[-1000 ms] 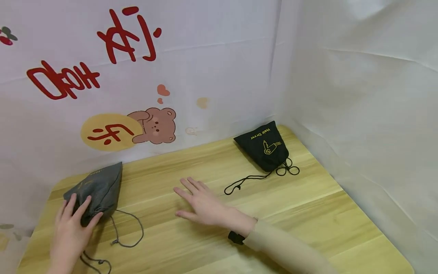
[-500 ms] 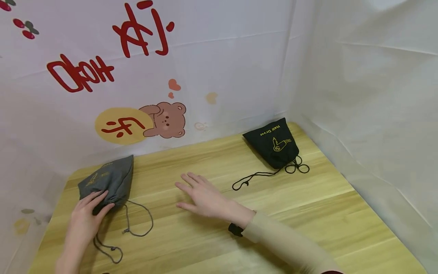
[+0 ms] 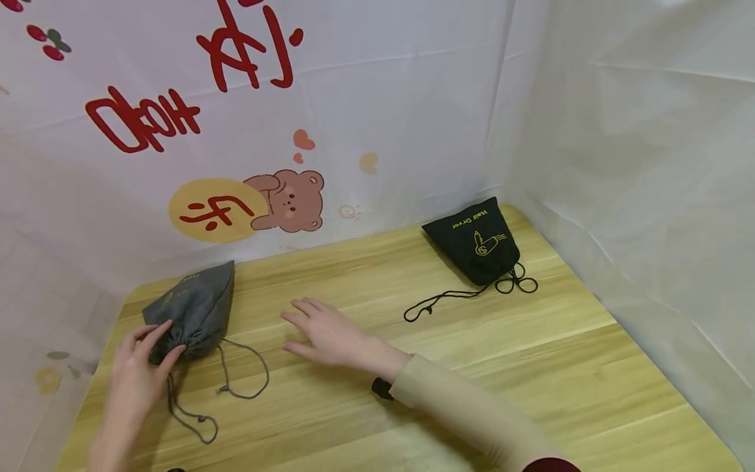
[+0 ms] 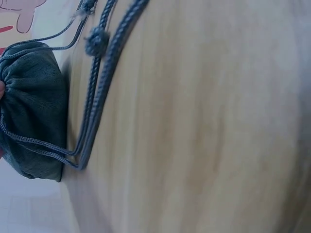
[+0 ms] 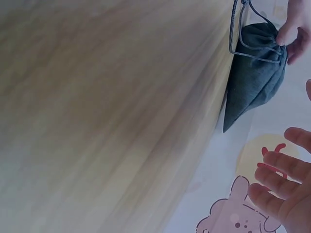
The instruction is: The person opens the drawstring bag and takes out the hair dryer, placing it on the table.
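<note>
Gray drawstring bag (image 3: 203, 301) lies near the far left corner of the tabletop (image 3: 560, 360) in the head view, its neck pinched by the left hand (image 3: 137, 364), while the right hand (image 3: 327, 334) extends with fingers spread, holding nothing, wood stretching between it and the black bag (image 3: 476, 246). The left wrist view enlarges the knotted cords (image 4: 97, 41); the right wrist view adds the right hand's palm side.

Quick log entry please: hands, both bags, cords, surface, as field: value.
Left hand: the left hand pinches the gathered mouth of the gray bag
Right hand: the right hand is over the table, fingers extended, holding nothing
Gray bag cords: the gray cords trail loose, knotted
Black bag: the black bag lies far right, printed "Hair Dryer", untouched
Surface: wood-grain table
</note>
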Demonstrator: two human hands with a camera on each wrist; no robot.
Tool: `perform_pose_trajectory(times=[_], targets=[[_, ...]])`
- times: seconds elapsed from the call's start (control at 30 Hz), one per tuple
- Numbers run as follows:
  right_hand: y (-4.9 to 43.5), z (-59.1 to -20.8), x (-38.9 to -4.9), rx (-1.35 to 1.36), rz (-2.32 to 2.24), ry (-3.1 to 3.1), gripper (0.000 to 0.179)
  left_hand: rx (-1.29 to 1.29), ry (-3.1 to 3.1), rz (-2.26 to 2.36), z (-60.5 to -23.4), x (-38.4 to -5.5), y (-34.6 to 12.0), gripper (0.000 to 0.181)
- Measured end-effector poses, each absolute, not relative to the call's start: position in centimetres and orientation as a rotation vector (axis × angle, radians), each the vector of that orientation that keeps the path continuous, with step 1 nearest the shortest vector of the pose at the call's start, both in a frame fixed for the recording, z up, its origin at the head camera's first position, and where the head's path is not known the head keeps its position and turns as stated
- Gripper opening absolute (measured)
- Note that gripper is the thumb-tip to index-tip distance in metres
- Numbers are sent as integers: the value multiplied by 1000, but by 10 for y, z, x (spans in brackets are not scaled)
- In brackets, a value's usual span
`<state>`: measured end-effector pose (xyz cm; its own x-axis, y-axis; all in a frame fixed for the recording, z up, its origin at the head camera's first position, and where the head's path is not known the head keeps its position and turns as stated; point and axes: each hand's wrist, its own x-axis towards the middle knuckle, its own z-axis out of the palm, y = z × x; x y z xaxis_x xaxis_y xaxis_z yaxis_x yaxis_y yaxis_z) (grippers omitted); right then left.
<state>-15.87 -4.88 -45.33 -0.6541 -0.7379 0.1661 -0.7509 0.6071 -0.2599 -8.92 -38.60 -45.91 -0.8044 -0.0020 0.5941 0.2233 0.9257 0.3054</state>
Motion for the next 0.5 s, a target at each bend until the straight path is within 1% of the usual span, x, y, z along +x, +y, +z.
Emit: perform_pose_trajectory(times=[0.13, 0.27, 0.5], targets=[[-54, -454, -161, 1284, 506, -2766, 59, -137, -2474, -458, -459, -93, -379, 40], [-59, -455, -161, 1294, 533, -2796, 58, -178, -2473, -518, -462, -96, -371, 33], [-75, -457, -164, 1331, 554, -2788, 58, -109, -2472, -603, -459, -95, -359, 24]])
